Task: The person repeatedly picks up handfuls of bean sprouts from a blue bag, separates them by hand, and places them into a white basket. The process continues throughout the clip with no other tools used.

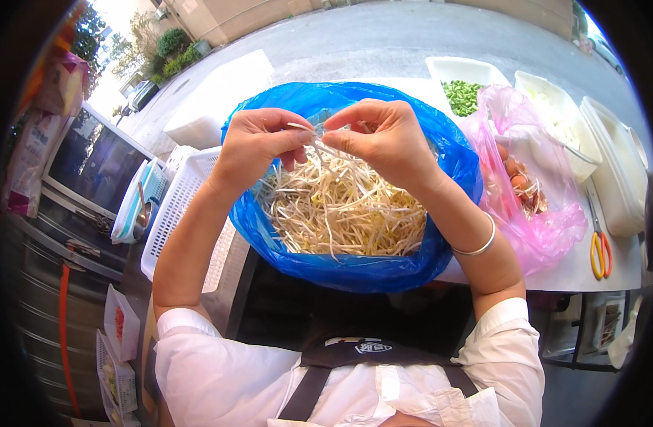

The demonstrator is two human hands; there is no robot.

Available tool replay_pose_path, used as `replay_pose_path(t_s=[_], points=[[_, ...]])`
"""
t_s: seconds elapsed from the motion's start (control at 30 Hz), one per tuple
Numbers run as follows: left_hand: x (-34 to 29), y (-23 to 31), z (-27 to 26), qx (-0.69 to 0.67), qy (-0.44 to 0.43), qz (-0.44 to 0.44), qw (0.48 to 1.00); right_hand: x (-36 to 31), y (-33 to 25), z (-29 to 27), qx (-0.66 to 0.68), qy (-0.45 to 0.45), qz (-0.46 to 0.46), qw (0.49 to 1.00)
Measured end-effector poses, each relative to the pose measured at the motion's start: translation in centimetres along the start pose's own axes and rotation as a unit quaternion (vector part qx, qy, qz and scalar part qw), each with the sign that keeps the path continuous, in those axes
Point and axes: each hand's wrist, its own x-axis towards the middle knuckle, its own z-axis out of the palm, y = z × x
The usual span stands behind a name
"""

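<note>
A large blue plastic bag (355, 274) lies wide open before me, filled with a heap of pale bean sprouts (341, 206). Above its far part, both hands are raised with fingertips almost meeting. Between the thumb and forefinger of my left hand (262, 142) is the white end of a bean sprout (298, 127). My right hand (383, 135) is closed in a pinch just beside it; what its fingertips hold is too small to make out. More sprouts hang or lie right below the fingers.
To the left stand a white perforated basket (171, 213) and a white foam box (220, 99). On the right are a pink plastic bag (547, 235) with brown round items, orange-handled scissors (600, 252), a tub of green pieces (463, 96) and further white tubs (615, 167).
</note>
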Motion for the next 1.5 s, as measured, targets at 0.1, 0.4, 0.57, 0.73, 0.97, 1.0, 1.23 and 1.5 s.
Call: replay_pose_path(t_s=[0.1,0.4,0.57,0.73,0.97,1.0,1.23,1.5], points=[[-0.2,0.2,1.3,-0.014,0.0,0.004,1.0,-0.2,0.1,0.1,-0.138,-0.012,-0.044,0.989],[-0.2,0.3,1.7,-0.058,-0.002,-0.023,0.998,-0.2,-0.1,0.2,-0.132,-0.014,0.031,0.991],[-0.1,-0.2,1.0,-0.099,-0.001,-0.048,0.994,0.4,-0.4,-0.4,-0.029,0.0,0.175,0.984],[0.1,-0.6,-0.1,-0.136,0.004,-0.089,0.987,0.8,-0.3,-0.9,0.167,0.02,0.237,0.957],[0.9,-1.4,-1.9,-0.293,-0.007,-0.155,0.943,1.0,0.4,-1.6,0.309,0.051,0.242,0.918],[0.9,-1.4,-2.1,-0.296,-0.013,-0.148,0.944,1.2,0.4,-1.7,0.321,0.05,0.24,0.915],[0.9,-1.7,-2.5,-0.307,-0.015,-0.143,0.941,1.5,0.5,-1.7,0.362,0.095,0.273,0.886],[0.3,-1.0,-3.9,-0.293,-0.01,-0.124,0.948,1.4,0.9,-1.8,0.369,0.073,0.271,0.886]])
